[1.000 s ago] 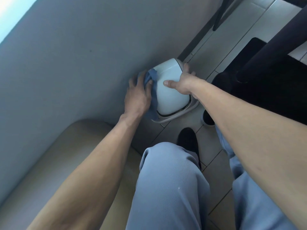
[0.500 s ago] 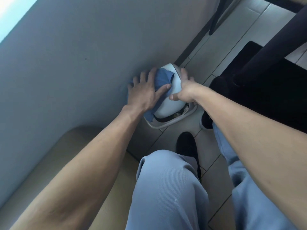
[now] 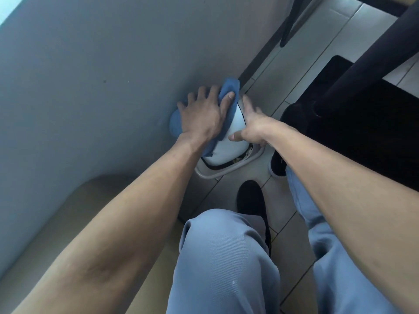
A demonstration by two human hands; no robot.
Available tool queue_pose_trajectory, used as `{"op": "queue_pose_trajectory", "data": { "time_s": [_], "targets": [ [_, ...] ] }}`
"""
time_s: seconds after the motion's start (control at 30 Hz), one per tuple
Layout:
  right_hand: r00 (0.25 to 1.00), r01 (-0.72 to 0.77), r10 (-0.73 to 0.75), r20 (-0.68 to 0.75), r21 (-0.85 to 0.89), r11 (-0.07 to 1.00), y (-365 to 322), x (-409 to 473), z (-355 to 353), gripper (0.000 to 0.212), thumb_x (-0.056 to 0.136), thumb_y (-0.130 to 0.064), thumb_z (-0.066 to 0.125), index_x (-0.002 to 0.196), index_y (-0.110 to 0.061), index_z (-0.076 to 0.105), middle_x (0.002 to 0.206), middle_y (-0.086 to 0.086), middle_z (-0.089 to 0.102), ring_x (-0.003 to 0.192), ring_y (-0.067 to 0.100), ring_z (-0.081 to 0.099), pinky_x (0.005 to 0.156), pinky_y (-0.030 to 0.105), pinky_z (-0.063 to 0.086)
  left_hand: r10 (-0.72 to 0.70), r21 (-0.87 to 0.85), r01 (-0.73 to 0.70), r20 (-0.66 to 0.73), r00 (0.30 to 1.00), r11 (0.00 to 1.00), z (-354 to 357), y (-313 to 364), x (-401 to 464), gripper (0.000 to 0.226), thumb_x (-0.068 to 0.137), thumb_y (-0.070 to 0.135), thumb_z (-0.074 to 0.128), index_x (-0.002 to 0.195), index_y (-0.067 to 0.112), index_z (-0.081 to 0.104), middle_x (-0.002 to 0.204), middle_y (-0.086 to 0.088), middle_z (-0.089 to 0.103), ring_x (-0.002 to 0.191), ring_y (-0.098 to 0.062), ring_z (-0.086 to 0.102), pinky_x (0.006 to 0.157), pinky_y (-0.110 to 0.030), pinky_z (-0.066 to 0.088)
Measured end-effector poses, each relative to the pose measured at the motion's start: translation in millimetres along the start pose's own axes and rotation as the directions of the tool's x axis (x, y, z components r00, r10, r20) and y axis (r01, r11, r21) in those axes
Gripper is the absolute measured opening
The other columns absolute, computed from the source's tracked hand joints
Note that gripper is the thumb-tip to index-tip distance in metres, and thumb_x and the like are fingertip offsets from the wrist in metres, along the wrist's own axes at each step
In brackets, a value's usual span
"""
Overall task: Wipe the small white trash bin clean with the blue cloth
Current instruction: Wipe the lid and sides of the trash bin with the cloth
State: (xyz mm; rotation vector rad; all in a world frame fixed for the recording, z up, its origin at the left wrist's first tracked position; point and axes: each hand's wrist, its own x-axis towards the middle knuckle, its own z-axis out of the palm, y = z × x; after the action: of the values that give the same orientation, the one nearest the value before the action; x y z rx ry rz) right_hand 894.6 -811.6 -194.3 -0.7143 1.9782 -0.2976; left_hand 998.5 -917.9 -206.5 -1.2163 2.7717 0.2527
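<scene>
Head view shows the small white plastic trash bin on the tiled floor against the grey wall. The left hand presses the soft blue cloth over its domed lid, fingers spread flat. The right hand grips the bin's right side, steadying it. Wiping looks underway on the lid's wall side; the front, rim and base seem left.

Pale grey tiled floor with dark grout lines carries everything here. At its centre the small white plastic trash bin lies tipped against the wall, two black shoes planted at five o'clock of it, and a black mat at three o'clock.
</scene>
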Motion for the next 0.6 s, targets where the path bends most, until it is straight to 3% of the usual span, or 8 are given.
{"op": "queue_pose_trajectory", "data": {
  "time_s": [0.07, 0.23, 0.43, 0.53, 0.6],
  "targets": [
    [1.000, 0.009, -0.009, -0.006, 0.027, 1.000, 2, -2, 0, 0.117, 0.090, -0.031, 0.076, 0.157, -0.040, -0.018, 0.169, 0.005, 0.002, 0.145, 0.035, 0.036, 0.110, 0.053, 0.043, -0.010, 0.025, 0.010, -0.027, 1.000, 1.000, 0, 5, 2, 0.058, 0.105, 0.061, 0.020, 0.136, 0.023, 0.051, 0.136, -0.010, 0.056, 0.121, -0.039, 0.053, 0.098, -0.054, 0.038],
    [0.999, 0.025, -0.023, -0.025, 0.059, 0.998, 2, -3, 2, 0.109, 0.090, -0.030, 0.076, 0.161, -0.032, -0.008, 0.163, 0.007, 0.018, 0.143, 0.033, 0.038, 0.110, 0.047, 0.043, 0.222, 0.087, -0.216, -0.068, 0.973, 0.973, 4, -6, -7, 0.056, 0.103, 0.065, 0.021, 0.145, 0.035, 0.043, 0.143, -0.001, 0.054, 0.120, -0.034, 0.055, 0.096, -0.053, 0.042],
    [1.000, 0.007, -0.004, -0.019, 0.165, 0.986, -1, -3, 1, 0.123, 0.082, -0.024, 0.084, 0.158, -0.043, -0.012, 0.164, 0.006, 0.024, 0.140, 0.034, 0.042, 0.110, 0.051, 0.044, -0.059, -0.137, 0.045, -0.103, 0.993, 0.990, -7, 7, 2, 0.046, 0.108, 0.048, 0.029, 0.116, 0.015, 0.061, 0.122, -0.010, 0.066, 0.113, -0.037, 0.057, 0.093, -0.048, 0.039],
    [1.000, 0.018, -0.016, -0.014, 0.153, 0.988, -5, -5, -4, 0.120, 0.082, -0.024, 0.084, 0.161, -0.036, -0.005, 0.167, 0.005, 0.019, 0.148, 0.032, 0.033, 0.118, 0.048, 0.033, -0.161, -0.338, 0.100, -0.158, 0.974, 0.936, -22, -2, 6, 0.040, 0.107, 0.044, 0.037, 0.105, 0.011, 0.060, 0.107, -0.014, 0.069, 0.102, -0.040, 0.060, 0.077, -0.042, 0.042],
    [0.998, 0.056, -0.051, -0.034, 0.165, 0.985, -9, -9, -12, 0.113, 0.084, -0.028, 0.082, 0.162, -0.031, 0.000, 0.167, 0.004, 0.018, 0.150, 0.030, 0.029, 0.121, 0.044, 0.029, -0.204, -0.471, 0.092, -0.193, 0.960, 0.878, -35, -11, 4, 0.035, 0.107, 0.042, 0.041, 0.094, 0.014, 0.056, 0.099, -0.013, 0.068, 0.096, -0.038, 0.060, 0.069, -0.036, 0.034]
  ]
}}
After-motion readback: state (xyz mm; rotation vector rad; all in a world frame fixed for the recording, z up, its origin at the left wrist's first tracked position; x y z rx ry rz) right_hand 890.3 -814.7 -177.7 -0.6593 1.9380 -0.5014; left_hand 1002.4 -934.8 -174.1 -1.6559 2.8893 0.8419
